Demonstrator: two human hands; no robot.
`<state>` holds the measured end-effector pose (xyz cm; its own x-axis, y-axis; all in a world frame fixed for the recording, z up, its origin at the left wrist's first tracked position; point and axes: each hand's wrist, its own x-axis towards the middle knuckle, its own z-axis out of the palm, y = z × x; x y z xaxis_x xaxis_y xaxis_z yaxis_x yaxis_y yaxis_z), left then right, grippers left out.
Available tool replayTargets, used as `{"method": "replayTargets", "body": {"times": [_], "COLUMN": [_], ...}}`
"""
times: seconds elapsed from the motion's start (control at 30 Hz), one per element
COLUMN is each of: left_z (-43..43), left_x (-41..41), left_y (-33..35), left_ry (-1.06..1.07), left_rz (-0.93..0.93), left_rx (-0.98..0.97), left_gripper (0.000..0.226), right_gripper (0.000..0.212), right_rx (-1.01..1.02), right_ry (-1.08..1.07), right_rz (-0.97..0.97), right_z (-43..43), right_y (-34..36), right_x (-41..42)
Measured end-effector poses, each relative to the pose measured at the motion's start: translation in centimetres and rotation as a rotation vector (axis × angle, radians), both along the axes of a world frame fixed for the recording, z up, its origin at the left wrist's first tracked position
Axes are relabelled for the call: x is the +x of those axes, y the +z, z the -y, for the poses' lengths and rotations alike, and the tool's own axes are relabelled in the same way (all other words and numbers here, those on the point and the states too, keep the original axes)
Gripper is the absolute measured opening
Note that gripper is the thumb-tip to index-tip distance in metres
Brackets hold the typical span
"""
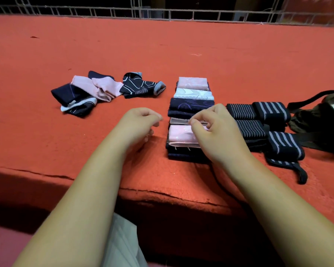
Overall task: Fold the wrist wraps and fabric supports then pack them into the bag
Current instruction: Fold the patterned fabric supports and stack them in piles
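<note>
A row of folded fabric supports (191,105), pink, white and navy, runs away from me on the red surface. My right hand (214,130) hovers over its near end, fingers curled above a folded pink support (179,134); whether they touch it I cannot tell. My left hand (141,122) hangs loosely curled just left of the row and holds nothing. Several rolled black wrist wraps with pale stripes (264,122) lie right of the row. A dark bag (320,120) with straps sits at the far right. Unfolded supports (89,91) lie in a loose pile at the left.
The red carpeted ledge (181,47) drops off at its cracked front edge (162,195) close to my body. A metal railing (162,13) runs along the far side. Pale cloth on my lap (121,241) shows below the edge.
</note>
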<state>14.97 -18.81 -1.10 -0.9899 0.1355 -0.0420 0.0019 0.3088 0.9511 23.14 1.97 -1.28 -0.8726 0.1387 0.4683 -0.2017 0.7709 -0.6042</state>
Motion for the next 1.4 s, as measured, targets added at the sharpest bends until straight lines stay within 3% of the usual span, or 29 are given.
{"method": "replayTargets", "body": {"times": [0.17, 0.33, 0.5, 0.8, 0.97, 1.03, 1.1, 1.3, 1.4], "left_z": [3.8, 8.2, 12.7, 16.8, 16.9, 16.7, 16.5, 15.3, 14.7], "left_x": [-1.8, -3.5, -5.4, -6.5, -6.6, -6.7, -6.7, -7.3, -6.4], "left_y": [0.5, 0.7, -0.5, -1.0, -0.8, -0.6, -0.6, -0.7, 0.0], "left_ry": [0.082, 0.188, 0.352, 0.396, 0.380, 0.374, 0.366, 0.481, 0.459], "left_rz": [-0.001, -0.024, 0.001, 0.024, 0.061, 0.063, 0.064, -0.196, -0.440], "left_rx": [0.021, 0.001, -0.090, -0.032, 0.014, 0.016, 0.012, -0.066, -0.154], "left_gripper": [0.017, 0.018, 0.016, 0.015, 0.017, 0.017, 0.017, 0.017, 0.050], "right_gripper": [0.029, 0.023, 0.030, 0.065, 0.072, 0.068, 0.047, 0.056, 0.059], "right_rx": [0.168, 0.218, 0.243, 0.246, 0.277, 0.233, 0.147, -0.340, -0.519], "right_ry": [0.019, 0.146, 0.158, 0.242, 0.260, 0.297, 0.282, 0.142, 0.122], "right_rz": [-0.019, 0.138, 0.376, 0.474, 0.509, 0.441, 0.346, 0.127, 0.089], "right_z": [5.3, 12.2, 18.0, 24.2, 25.2, 24.2, 23.7, 21.3, 18.8], "right_y": [2.6, 4.5, 2.6, -1.7, -2.5, -3.6, -2.4, 3.6, 6.3], "right_x": [-3.1, -8.4, -15.6, -25.2, -28.6, -30.4, -29.0, -23.7, -20.4]}}
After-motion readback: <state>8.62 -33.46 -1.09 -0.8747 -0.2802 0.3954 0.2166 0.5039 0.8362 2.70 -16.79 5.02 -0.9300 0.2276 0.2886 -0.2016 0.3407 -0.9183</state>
